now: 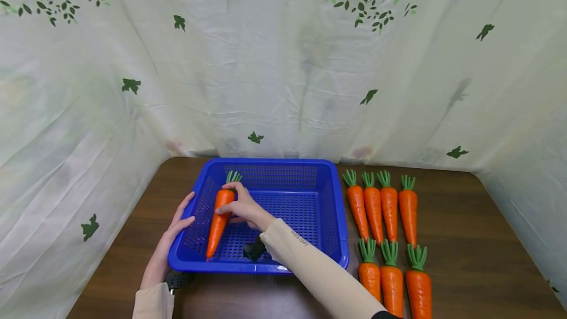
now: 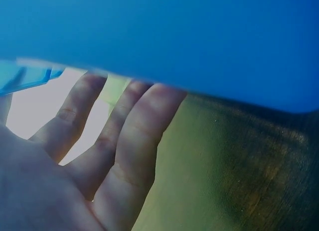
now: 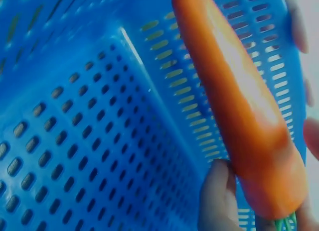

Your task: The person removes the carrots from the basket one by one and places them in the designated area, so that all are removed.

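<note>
My right hand [image 1: 242, 207] is over the left part of a blue plastic basket [image 1: 330, 210] and grips an orange carrot [image 1: 220, 220] near its green-topped end. The carrot lies along the basket's left side, leaves away from me and tip toward me. In the right wrist view, the carrot [image 3: 239, 106] slants across the perforated wall, with a fingertip [image 3: 218, 191] against its thick end. At the basket's left outer side, my left hand [image 1: 170, 233] rests with its fingers extended. The left wrist view shows those fingers [image 2: 137, 136] reaching up to the blue rim.
On the brown table [image 1: 474, 240], right of the basket, several carrots [image 1: 408, 215] lie side by side in a back row. A front row of three carrots [image 1: 392, 284] lies nearer me. Behind the table hangs a pale curtain [image 1: 283, 87] with a leaf print.
</note>
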A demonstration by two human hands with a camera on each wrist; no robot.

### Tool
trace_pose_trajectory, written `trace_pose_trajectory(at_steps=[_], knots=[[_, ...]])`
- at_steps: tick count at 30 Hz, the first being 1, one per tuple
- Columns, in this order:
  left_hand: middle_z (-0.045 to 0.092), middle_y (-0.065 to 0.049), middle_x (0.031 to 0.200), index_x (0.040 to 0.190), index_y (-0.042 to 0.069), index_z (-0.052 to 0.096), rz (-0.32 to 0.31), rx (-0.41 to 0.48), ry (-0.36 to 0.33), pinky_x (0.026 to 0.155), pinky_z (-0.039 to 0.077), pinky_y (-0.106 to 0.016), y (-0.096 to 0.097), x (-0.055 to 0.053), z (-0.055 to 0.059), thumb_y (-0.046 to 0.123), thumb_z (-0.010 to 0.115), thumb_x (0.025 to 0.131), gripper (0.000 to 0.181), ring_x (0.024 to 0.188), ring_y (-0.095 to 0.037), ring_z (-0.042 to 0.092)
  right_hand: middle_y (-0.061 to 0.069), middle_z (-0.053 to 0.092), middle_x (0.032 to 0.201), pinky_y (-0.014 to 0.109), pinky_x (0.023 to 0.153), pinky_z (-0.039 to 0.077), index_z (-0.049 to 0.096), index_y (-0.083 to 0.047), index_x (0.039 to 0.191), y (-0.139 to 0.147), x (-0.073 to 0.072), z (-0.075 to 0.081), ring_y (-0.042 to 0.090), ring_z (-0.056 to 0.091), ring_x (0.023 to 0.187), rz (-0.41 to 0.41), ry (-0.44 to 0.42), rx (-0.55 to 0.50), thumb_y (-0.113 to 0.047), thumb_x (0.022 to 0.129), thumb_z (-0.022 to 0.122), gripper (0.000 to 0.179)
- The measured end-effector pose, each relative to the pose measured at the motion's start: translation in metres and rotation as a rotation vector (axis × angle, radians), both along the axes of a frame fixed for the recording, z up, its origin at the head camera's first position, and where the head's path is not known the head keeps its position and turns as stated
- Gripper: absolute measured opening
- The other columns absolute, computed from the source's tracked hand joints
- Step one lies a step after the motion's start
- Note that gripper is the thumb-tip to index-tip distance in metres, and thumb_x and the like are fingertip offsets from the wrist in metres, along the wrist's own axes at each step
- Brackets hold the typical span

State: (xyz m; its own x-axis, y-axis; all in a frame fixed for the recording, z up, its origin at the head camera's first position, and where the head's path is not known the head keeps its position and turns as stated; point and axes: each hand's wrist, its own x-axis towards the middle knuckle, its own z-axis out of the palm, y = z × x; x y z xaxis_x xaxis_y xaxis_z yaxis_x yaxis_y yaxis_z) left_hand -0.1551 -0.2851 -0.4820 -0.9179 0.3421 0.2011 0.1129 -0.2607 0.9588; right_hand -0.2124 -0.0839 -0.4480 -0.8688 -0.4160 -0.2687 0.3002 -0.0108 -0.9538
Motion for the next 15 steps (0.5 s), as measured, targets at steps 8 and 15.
trace_pose_trajectory(at_steps=[8, 15], knots=[[0.028, 0.007, 0.139, 0.152, 0.031, 0.017, 0.043, -0.054, -0.083, 0.094, 0.038, -0.020, 0.001, 0.003, 0.002, 0.008, 0.027, 0.101, 0.057, 0.120, -0.002, 0.043, 0.004, 0.041, 0.123, 0.046, 0.071, 0.054, 0.046, -0.013, 0.127, 0.009, -0.002, 0.014, 0.027, 0.059, 0.090, -0.028, 0.037, -0.105, 0.007, 0.080, 0.067, 0.055], [0.029, 0.005, 0.138, 0.153, 0.030, 0.016, 0.074, -0.075, -0.090, 0.093, 0.038, -0.019, 0.002, 0.003, 0.004, 0.006, 0.028, 0.101, 0.059, 0.118, -0.002, 0.043, 0.006, 0.039, 0.126, 0.047, 0.073, 0.054, 0.045, -0.014, 0.128, 0.025, 0.003, 0.029, 0.029, 0.058, 0.093, -0.014, 0.023, -0.142, 0.007, 0.081, 0.065, 0.055]])
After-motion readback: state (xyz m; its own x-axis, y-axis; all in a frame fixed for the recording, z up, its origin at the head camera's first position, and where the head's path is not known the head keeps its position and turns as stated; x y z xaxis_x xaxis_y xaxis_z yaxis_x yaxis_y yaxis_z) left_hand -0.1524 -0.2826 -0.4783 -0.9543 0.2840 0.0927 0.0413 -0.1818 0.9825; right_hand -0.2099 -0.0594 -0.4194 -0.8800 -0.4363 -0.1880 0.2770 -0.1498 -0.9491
